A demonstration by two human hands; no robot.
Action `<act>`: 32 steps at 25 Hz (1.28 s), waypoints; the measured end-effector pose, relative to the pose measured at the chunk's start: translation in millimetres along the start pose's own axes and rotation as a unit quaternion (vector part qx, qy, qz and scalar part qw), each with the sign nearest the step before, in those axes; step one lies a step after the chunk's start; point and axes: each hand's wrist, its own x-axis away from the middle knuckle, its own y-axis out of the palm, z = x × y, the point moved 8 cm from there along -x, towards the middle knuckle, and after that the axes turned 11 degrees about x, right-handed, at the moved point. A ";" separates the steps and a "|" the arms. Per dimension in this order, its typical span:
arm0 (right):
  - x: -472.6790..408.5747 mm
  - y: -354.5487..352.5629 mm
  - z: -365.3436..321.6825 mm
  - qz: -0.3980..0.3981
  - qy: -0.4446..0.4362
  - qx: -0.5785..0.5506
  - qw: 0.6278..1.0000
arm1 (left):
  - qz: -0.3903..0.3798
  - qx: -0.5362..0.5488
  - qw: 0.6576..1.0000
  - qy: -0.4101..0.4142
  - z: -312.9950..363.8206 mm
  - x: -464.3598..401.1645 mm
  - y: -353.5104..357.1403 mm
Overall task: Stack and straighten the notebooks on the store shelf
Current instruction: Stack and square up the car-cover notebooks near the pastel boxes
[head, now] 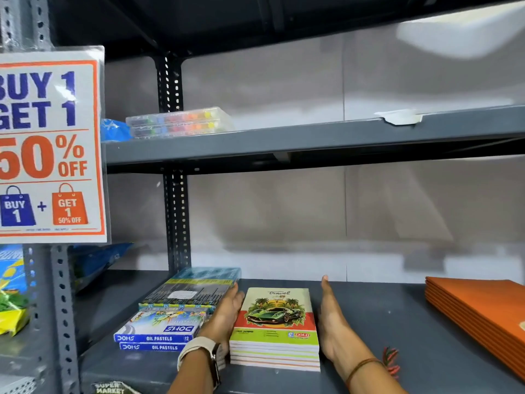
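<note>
My left hand (pixel 227 314) and my right hand (pixel 331 317) stand flat and upright on either side of the stack of notebooks (pixel 275 331), which sits on the lower grey shelf (pixel 397 322), near its front edge. My fingers are straight and held together, not curled around anything; each palm faces inward. The left palm presses against the stack's left side, and the right palm is at the right side, touching or very nearly so near the front corner. The top notebook shows a green car with palm trees and a yellow-green band along its near edge. The notebooks beneath it line up fairly evenly at the front.

A watch with a pale strap (pixel 199 352) is on my left wrist, and a thin brown thread band (pixel 360 366) is on my right.

Just left of my left hand lie two blue oil pastel boxes (pixel 159 332), stacked, and behind them a dark flat pack (pixel 193 290). Well apart to the right lies a pile of orange folders (pixel 483 311). On the shelf above rest clear cases of coloured crayons (pixel 179 122). A sale sign (pixel 48 143) hangs on the left upright.
</note>
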 end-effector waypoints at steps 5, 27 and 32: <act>27.1 5.9 15.9 0.013 -0.018 0.030 0.999 | -0.046 0.088 0.995 -0.031 -5.9 21.6 3.6; 88.0 -24.3 4.1 0.085 -0.263 0.635 0.721 | -0.069 -0.337 0.932 0.116 -6.5 64.9 -25.1; 90.8 -20.8 3.3 0.097 -0.283 0.664 0.685 | -0.054 -0.342 0.929 0.127 -9.9 60.3 -26.2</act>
